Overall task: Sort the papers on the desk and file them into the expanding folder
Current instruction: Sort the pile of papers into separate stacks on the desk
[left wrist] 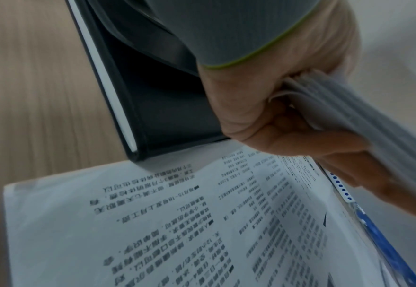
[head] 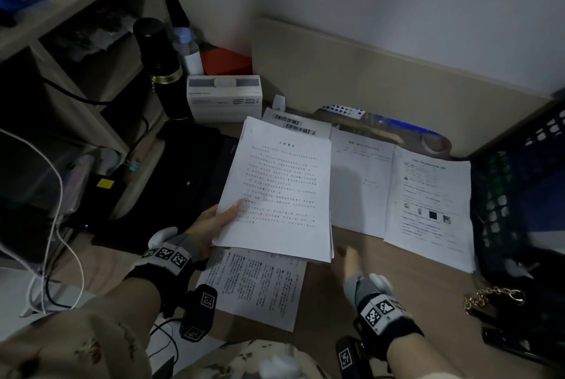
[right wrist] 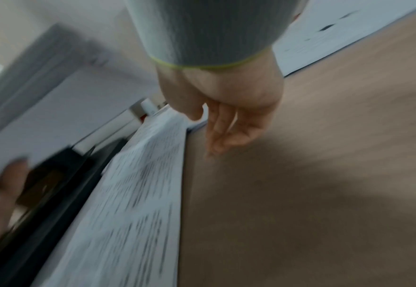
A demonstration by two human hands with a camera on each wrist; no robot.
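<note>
My left hand (head: 211, 225) grips a stack of printed papers (head: 278, 192) by its lower left edge, thumb on top, lifted above the desk; the left wrist view shows the stack's edge (left wrist: 344, 108) pinched in the fingers. My right hand (head: 348, 262) hovers blurred over bare desk just right of the stack, fingers loosely extended (right wrist: 224, 132), holding nothing. A densely printed sheet (head: 253, 284) lies on the desk under the stack. More sheets lie to the right: one pale page (head: 360, 186) and one with small pictures (head: 428, 210). A black folder (head: 183, 183) lies at the left.
A clear blue-edged plastic sleeve (head: 391, 125) lies behind the sheets. A white box (head: 224, 97), black flask (head: 162, 66) and bottle (head: 188, 48) stand at the back left by the shelf unit (head: 76, 51). A black crate (head: 526, 183) stands right, a gold chain (head: 492, 296) near it.
</note>
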